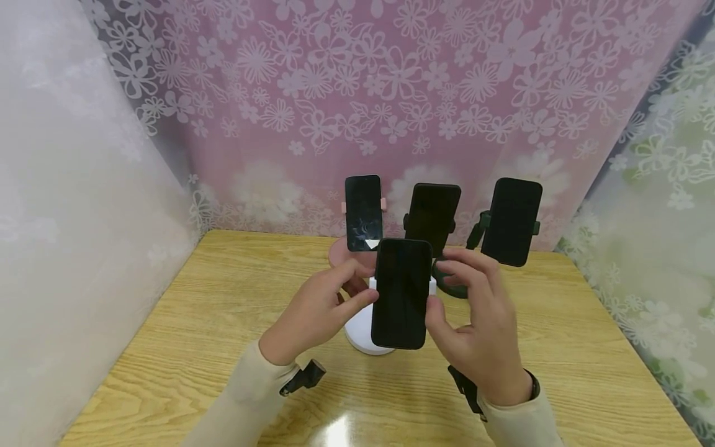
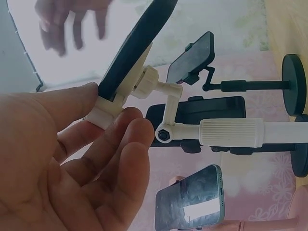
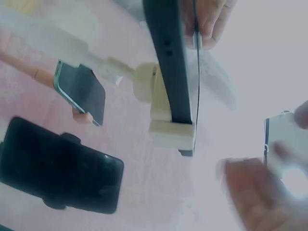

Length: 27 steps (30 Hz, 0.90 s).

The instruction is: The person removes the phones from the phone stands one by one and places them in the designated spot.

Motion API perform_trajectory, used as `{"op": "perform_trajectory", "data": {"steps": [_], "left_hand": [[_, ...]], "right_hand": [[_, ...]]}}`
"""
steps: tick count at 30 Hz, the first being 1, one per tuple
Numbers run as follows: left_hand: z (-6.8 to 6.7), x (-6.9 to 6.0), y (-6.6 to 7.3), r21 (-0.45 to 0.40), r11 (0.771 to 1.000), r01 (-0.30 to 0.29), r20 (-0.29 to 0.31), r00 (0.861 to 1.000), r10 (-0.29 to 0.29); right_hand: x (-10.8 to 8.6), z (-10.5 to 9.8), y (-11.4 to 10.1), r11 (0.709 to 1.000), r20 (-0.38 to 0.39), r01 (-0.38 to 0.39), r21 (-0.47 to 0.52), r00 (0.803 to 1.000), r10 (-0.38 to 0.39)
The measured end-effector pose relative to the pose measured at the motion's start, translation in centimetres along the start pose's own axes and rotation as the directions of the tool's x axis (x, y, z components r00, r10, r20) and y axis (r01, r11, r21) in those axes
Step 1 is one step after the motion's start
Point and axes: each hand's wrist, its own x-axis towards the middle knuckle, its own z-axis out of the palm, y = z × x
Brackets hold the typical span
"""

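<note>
A black phone (image 1: 402, 298) sits upright, tilted back, in the clamp of a white phone stand (image 1: 365, 338). My left hand (image 1: 318, 307) pinches the clamp's left side; in the left wrist view the thumb presses the phone's edge and the curled fingers lie behind the white clamp arm (image 2: 101, 114). Beside the phone's right edge, my right hand (image 1: 483, 326) has its fingers spread and loosely bent. In the right wrist view a gap shows between that blurred hand (image 3: 260, 192) and the white clamp arm (image 3: 171, 134), and it holds nothing.
Behind stand more phones in holders: one on a pink stand (image 1: 337, 251), a black phone (image 1: 432, 214) in the middle and another phone (image 1: 511, 223) in a dark green holder at right. The wooden table (image 1: 223, 323) meets a pink floral curtain (image 1: 335, 93) at the back.
</note>
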Motion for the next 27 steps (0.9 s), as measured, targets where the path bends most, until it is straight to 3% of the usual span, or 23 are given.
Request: {"op": "perform_trajectory", "data": {"steps": [3, 5, 10, 17, 21, 24, 27], "left_hand": [[-0.1, 0.0, 0.0, -0.012, 1.000, 0.004, 0.007, 1.000, -0.004], [-0.1, 0.0, 0.0, -0.017, 1.000, 0.007, 0.012, 1.000, -0.006], [-0.1, 0.0, 0.1, -0.007, 1.000, 0.010, 0.012, 1.000, -0.010], [-0.1, -0.1, 0.0, -0.025, 1.000, 0.007, 0.018, 1.000, -0.006], [-0.1, 0.0, 0.0, -0.034, 0.999, -0.001, 0.023, 1.000, 0.002], [-0.1, 0.0, 0.1, -0.027, 1.000, -0.011, 0.019, 1.000, 0.011], [0.0, 0.0, 0.1, -0.020, 1.000, -0.021, 0.016, 1.000, 0.021]], "right_hand": [[0.1, 0.6, -0.4, 0.988, -0.162, 0.151, 0.034, 0.976, -0.143], [0.0, 0.8, -0.8, 0.985, -0.173, 0.171, 0.023, 0.971, -0.165], [0.3, 0.6, -1.9, 0.988, -0.003, 0.129, -0.085, 0.991, -0.130], [1.7, 0.4, -3.3, 0.954, 0.092, 0.199, -0.224, 0.979, -0.183], [2.6, 0.5, -3.8, 0.933, 0.177, 0.183, -0.310, 0.975, -0.133], [3.0, 0.6, -4.0, 0.897, 0.282, 0.157, -0.413, 0.959, -0.038], [3.4, 1.0, -4.0, 0.866, 0.382, 0.154, -0.475, 0.923, 0.045]]}}
